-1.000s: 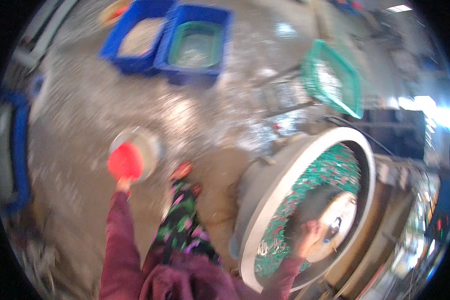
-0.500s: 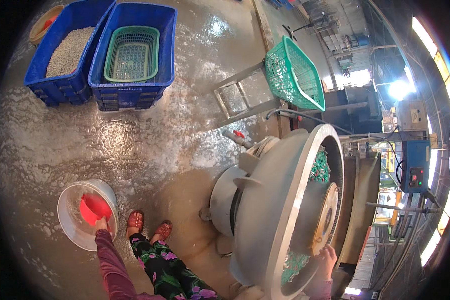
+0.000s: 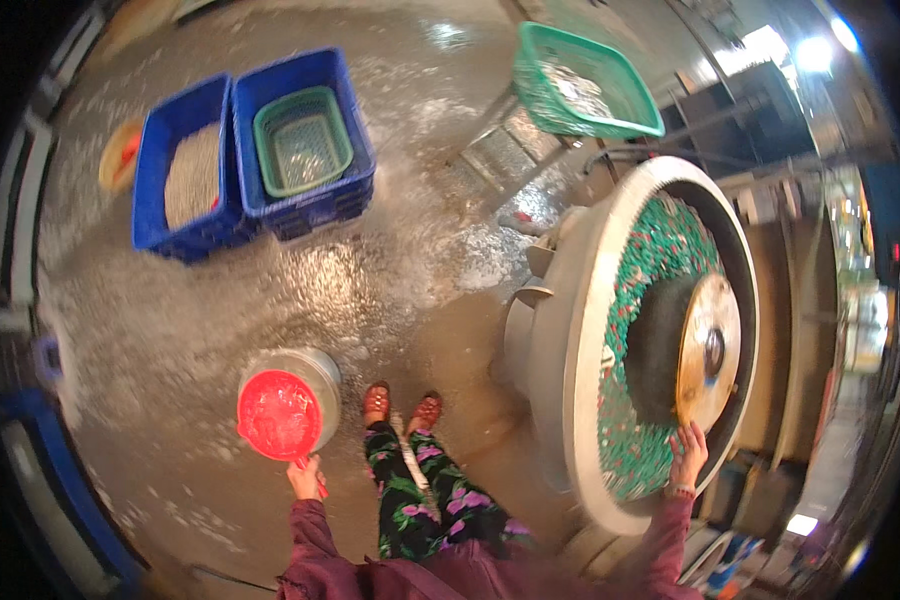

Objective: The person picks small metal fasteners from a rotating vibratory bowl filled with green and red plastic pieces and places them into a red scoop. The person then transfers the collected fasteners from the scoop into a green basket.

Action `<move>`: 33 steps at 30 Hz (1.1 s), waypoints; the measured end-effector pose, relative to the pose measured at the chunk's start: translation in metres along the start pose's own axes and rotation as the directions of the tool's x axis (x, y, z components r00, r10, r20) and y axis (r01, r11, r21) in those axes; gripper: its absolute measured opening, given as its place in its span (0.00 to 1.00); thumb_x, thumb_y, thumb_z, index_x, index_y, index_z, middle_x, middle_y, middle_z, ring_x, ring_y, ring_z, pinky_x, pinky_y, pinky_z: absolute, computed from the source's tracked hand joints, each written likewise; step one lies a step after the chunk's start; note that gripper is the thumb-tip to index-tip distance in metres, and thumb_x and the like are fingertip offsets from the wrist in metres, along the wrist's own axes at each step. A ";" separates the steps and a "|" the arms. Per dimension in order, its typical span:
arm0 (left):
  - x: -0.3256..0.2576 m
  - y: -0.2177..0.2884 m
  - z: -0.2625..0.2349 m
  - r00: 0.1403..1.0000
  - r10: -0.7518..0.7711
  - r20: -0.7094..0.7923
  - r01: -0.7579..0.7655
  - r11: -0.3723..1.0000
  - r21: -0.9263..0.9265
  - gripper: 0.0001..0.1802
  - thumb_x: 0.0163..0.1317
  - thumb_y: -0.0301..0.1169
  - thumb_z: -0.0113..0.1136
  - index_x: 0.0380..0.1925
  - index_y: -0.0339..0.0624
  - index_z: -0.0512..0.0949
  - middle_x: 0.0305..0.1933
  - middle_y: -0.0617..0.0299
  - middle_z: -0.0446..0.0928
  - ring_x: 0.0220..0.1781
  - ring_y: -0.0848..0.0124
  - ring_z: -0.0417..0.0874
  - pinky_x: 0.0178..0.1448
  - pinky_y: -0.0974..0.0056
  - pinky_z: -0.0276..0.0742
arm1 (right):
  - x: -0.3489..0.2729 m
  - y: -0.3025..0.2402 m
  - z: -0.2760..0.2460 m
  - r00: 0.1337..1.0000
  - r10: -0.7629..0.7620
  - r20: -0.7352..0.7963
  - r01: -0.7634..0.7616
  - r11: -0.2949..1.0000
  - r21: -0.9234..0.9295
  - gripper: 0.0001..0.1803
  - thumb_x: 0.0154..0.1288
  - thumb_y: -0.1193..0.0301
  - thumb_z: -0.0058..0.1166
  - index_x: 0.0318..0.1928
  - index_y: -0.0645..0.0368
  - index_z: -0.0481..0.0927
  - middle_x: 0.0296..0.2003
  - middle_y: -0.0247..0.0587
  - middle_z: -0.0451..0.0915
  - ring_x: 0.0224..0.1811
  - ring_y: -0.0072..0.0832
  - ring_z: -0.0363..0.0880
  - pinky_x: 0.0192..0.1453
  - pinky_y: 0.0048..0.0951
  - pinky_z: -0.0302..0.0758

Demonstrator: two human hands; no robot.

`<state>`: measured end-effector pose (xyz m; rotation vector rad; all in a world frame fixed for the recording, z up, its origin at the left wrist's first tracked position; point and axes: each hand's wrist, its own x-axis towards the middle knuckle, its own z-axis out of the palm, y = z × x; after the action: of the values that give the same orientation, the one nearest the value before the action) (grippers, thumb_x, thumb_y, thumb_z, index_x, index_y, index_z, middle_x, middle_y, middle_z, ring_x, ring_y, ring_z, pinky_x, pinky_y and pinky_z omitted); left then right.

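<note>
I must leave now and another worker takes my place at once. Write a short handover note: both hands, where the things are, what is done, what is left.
Left hand: grips the handle of the round red plastic scoop, held over the grey metal bucket on the wet floor.
Right hand: rests on the lower rim of the large round grey tumbling bowl, full of small green pieces.
Done: cannot tell how much was scooped.
Left: green pieces remain in the bowl.

Wet concrete floor (image 3: 270, 290) with 2 blue crates (image 3: 255, 160), a grey bucket (image 3: 315, 375) and round tumbling machine (image 3: 580, 330).
</note>
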<state>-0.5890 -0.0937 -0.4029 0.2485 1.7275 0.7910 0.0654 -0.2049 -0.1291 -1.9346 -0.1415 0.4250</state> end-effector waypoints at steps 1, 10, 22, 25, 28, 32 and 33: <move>-0.017 0.025 -0.001 0.998 0.055 0.030 -0.056 0.996 0.062 0.10 0.51 0.23 0.58 0.31 0.41 0.68 0.15 0.68 0.63 0.10 0.76 0.64 0.13 0.70 0.61 | 0.006 0.012 -0.001 0.999 0.023 -0.023 -0.022 0.999 0.042 0.21 0.61 0.72 0.50 0.56 0.59 0.69 0.49 0.41 0.72 0.47 0.31 0.73 0.48 0.35 0.74; -0.148 0.267 0.167 0.626 0.113 0.772 -0.560 0.754 0.344 0.07 0.53 0.28 0.55 0.30 0.40 0.69 0.14 0.68 0.65 0.11 0.77 0.65 0.15 0.70 0.62 | -0.055 0.076 -0.037 0.918 0.172 -0.356 0.021 0.878 0.478 0.15 0.60 0.76 0.49 0.49 0.58 0.74 0.39 0.34 0.73 0.37 0.22 0.73 0.39 0.29 0.74; -0.380 0.209 0.517 0.002 -0.393 0.920 -0.647 0.701 0.301 0.10 0.54 0.35 0.56 0.32 0.43 0.69 0.13 0.72 0.61 0.08 0.81 0.60 0.07 0.73 0.55 | -0.139 0.058 -0.115 0.856 0.129 -0.500 0.199 0.811 0.550 0.19 0.63 0.71 0.46 0.55 0.60 0.68 0.44 0.36 0.72 0.47 0.26 0.69 0.53 0.34 0.67; -0.415 0.151 0.572 -0.141 -0.502 0.853 -0.613 0.721 0.323 0.07 0.52 0.33 0.55 0.25 0.44 0.70 0.14 0.69 0.65 0.10 0.79 0.65 0.09 0.70 0.59 | -0.148 0.047 -0.120 0.772 0.191 -0.607 0.184 0.846 0.500 0.20 0.63 0.71 0.46 0.55 0.61 0.68 0.44 0.37 0.72 0.48 0.29 0.68 0.53 0.34 0.66; -0.410 0.063 0.636 -0.108 -0.505 0.857 -0.622 0.706 0.338 0.08 0.51 0.30 0.56 0.23 0.38 0.70 0.14 0.65 0.67 0.13 0.74 0.69 0.15 0.67 0.67 | -0.152 0.026 -0.114 0.721 0.148 -0.677 0.179 0.904 0.389 0.20 0.61 0.75 0.51 0.53 0.71 0.70 0.47 0.51 0.73 0.44 0.38 0.72 0.45 0.38 0.76; -0.422 0.011 0.682 -0.029 -0.559 0.829 -0.688 0.613 0.389 0.11 0.49 0.33 0.58 0.20 0.35 0.74 0.15 0.60 0.72 0.12 0.69 0.73 0.12 0.63 0.68 | -0.143 -0.001 -0.103 0.687 0.142 -0.713 0.149 0.932 0.329 0.19 0.59 0.77 0.51 0.51 0.71 0.71 0.46 0.52 0.73 0.44 0.38 0.72 0.44 0.39 0.75; -0.409 -0.016 0.702 -0.017 -0.529 0.848 -0.691 0.620 0.372 0.11 0.49 0.33 0.59 0.20 0.34 0.75 0.15 0.60 0.72 0.12 0.68 0.73 0.13 0.62 0.68 | -0.137 0.005 -0.102 0.679 0.172 -0.714 0.147 0.921 0.361 0.19 0.59 0.76 0.51 0.51 0.71 0.71 0.46 0.52 0.73 0.44 0.38 0.72 0.44 0.39 0.75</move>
<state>0.1896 -0.0646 -0.1726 1.2995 0.2987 -0.3543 -0.0258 -0.3357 -0.0679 -1.5611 0.4657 -0.3397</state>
